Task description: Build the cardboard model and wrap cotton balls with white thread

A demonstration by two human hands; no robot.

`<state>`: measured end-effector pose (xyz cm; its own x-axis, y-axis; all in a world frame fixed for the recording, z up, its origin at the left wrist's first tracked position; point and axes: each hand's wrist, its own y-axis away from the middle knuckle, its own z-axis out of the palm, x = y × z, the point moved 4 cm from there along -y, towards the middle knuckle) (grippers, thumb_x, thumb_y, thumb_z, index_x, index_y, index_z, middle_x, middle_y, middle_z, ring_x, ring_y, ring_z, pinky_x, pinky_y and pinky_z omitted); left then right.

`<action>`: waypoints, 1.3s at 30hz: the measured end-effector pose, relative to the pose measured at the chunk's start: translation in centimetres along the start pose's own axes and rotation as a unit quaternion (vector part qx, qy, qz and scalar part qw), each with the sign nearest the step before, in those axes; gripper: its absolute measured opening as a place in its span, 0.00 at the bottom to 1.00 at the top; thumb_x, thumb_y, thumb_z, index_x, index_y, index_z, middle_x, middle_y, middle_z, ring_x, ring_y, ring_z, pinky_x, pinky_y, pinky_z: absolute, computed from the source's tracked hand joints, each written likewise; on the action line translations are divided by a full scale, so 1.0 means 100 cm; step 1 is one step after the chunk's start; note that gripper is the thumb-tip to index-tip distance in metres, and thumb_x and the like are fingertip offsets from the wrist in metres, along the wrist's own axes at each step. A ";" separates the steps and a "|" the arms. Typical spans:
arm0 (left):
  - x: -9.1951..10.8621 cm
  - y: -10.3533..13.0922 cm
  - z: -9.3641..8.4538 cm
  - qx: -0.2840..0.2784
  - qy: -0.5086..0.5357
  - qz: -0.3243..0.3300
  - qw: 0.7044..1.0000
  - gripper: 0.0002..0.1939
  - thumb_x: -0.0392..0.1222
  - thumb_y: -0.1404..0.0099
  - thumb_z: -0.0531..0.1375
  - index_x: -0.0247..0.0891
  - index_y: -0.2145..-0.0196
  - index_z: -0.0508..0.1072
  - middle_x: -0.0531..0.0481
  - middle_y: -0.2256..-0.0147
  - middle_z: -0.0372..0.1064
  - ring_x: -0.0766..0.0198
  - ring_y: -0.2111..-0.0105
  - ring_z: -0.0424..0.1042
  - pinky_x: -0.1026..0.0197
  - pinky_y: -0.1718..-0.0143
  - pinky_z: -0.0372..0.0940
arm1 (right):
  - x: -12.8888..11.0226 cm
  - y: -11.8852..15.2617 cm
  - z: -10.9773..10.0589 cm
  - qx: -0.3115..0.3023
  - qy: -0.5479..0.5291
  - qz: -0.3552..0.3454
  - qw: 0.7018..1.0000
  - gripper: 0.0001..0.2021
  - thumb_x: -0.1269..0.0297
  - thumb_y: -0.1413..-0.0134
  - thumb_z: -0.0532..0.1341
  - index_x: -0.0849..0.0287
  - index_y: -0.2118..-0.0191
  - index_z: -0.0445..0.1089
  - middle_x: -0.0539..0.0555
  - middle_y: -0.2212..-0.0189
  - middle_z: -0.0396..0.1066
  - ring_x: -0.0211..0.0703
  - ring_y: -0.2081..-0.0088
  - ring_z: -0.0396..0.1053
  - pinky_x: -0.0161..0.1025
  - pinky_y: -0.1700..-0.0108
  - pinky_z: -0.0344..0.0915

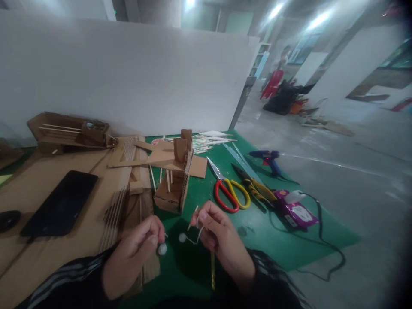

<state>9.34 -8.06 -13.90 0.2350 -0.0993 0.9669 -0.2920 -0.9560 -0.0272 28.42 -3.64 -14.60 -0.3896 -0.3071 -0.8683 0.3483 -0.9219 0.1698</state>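
My left hand (138,253) is closed in a pinch. A small whitish ball (162,249) and a short pale tip show at its fingertips; what lies between the fingers is mostly hidden. To its right, my right hand (220,236) pinches a thin white string (200,234) and a short wooden stick (192,218). The string curves down to a second small whitish ball (182,237). Below that hand a thin yellow rod (213,270) points down; whether it is held I cannot tell. Just beyond both hands stands a cardboard structure (170,199) with wooden sticks in it.
Red-and-yellow-handled scissors (227,195), pliers (257,191), a blue glue gun (268,161) and a purple power strip (298,210) with a cable lie to the right. A black phone (61,204) rests on cardboard at left. A white panel (128,77) stands behind.
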 end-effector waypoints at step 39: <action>0.009 0.005 0.002 0.081 -0.099 0.062 0.990 0.14 0.44 0.31 0.52 0.41 0.70 0.73 0.43 0.47 0.63 0.52 0.43 0.60 0.53 0.45 0.59 | 0.017 0.007 0.021 -0.060 0.233 0.026 0.970 0.22 0.43 0.44 0.60 0.61 0.66 0.70 0.43 0.82 0.54 0.30 0.81 0.51 0.29 0.80 0.47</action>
<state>9.59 -8.66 -13.06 0.3877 -0.2556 0.8856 -0.1812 -0.9632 -0.1987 26.23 -5.31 -14.97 0.0496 -0.1871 -0.9811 0.4654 -0.8648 0.1884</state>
